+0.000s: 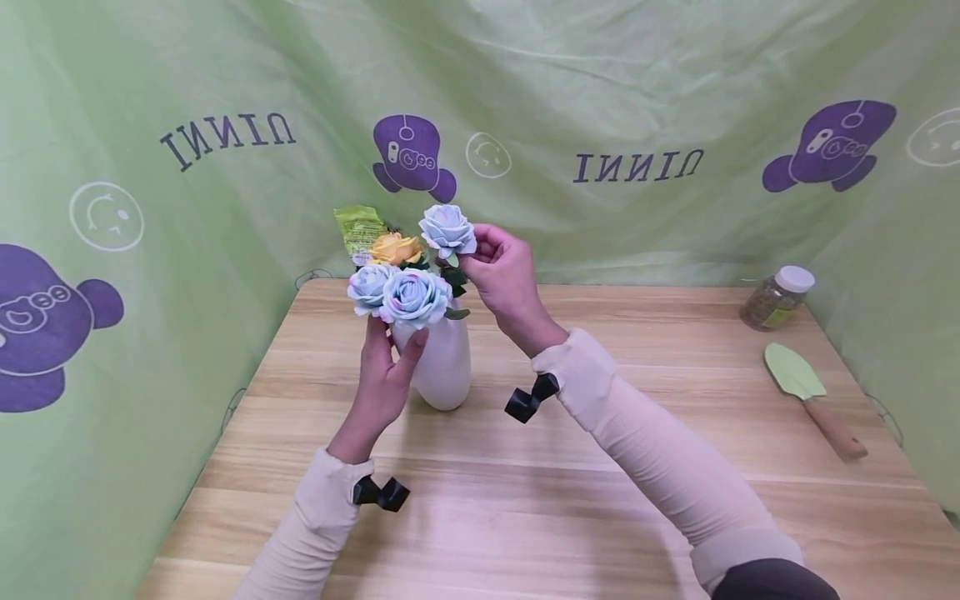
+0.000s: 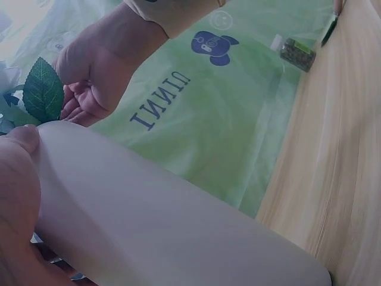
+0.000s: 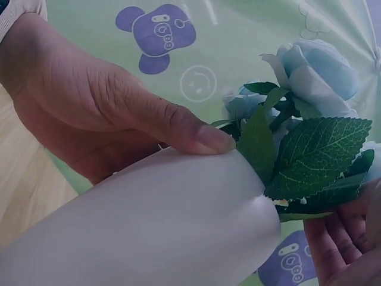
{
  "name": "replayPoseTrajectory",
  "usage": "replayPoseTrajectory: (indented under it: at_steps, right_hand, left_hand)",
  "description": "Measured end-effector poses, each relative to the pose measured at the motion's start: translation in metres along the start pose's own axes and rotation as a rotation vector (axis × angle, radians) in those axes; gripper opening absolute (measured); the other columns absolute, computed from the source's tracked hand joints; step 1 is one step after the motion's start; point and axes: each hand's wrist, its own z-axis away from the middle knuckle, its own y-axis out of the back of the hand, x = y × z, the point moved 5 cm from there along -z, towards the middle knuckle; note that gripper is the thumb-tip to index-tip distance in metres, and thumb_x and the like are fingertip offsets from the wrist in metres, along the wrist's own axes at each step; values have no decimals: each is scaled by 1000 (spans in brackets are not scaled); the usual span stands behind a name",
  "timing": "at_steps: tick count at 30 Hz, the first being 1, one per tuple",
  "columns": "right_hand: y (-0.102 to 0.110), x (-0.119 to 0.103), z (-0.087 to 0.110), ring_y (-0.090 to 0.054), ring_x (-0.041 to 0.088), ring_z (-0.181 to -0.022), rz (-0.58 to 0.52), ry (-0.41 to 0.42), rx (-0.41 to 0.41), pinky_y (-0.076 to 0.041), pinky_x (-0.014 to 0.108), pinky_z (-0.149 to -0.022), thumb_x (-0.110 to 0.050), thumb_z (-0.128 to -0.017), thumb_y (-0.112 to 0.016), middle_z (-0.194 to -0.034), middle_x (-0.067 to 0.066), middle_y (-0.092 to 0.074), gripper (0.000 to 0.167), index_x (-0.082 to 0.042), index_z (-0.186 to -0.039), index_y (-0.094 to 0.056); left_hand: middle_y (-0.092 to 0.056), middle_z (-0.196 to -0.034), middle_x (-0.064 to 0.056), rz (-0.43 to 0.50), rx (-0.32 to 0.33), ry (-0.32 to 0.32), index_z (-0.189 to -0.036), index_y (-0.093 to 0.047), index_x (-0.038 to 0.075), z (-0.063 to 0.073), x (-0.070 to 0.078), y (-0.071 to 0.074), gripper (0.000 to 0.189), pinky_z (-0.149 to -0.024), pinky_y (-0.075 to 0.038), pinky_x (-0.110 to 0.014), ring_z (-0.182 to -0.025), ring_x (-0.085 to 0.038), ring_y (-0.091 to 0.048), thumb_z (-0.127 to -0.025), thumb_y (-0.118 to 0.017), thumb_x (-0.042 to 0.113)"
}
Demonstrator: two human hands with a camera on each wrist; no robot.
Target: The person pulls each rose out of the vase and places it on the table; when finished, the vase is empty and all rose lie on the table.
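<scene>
A tall white vase (image 1: 444, 371) stands on the table holding artificial roses. My left hand (image 1: 381, 385) grips it near the top, with the thumb along the side close to the rim, as the right wrist view shows. My right hand (image 1: 508, 279) is up at the right of the bouquet, its thumb and forefinger pinching a pale blue rose (image 1: 447, 230) at the base of the bloom. Two more blue roses, one of them a large bloom (image 1: 415, 297), lean over the front of the vase. Behind them sits a yellow-orange rose (image 1: 395, 248). Green leaves (image 3: 318, 156) spread at the vase's mouth.
Behind the bouquet is a bright green packet (image 1: 358, 227). At the far right stands a clear jar (image 1: 776, 302) with a white lid and dark contents. In front of it lies a small green spade (image 1: 797, 372) with a wooden handle. Green printed cloth (image 1: 630, 225) surrounds the wooden table.
</scene>
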Motion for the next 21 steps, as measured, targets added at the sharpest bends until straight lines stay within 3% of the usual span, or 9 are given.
replayPoseTrajectory:
  at_steps: [11,21]
  right_hand:
    - [0,-7,0,-69,12,-88,31,-22,10,-58,21,-81,9,-84,-67,-110,25,-71,32,9,-117,-67]
    - [-1,-12,1,-68,7,-82,37,3,3,-58,19,-77,12,-83,-66,-105,23,-72,32,11,-114,-67]
  left_hand:
    - [-32,-157,-4,55,1,26,-157,-20,16,-1,-2,-1,70,-117,-37,-52,-141,-21,-38,-99,-59,14]
    - [-35,-155,-6,65,3,25,-155,-23,13,-3,0,-2,67,-117,-36,-52,-138,-20,-38,-99,-59,13]
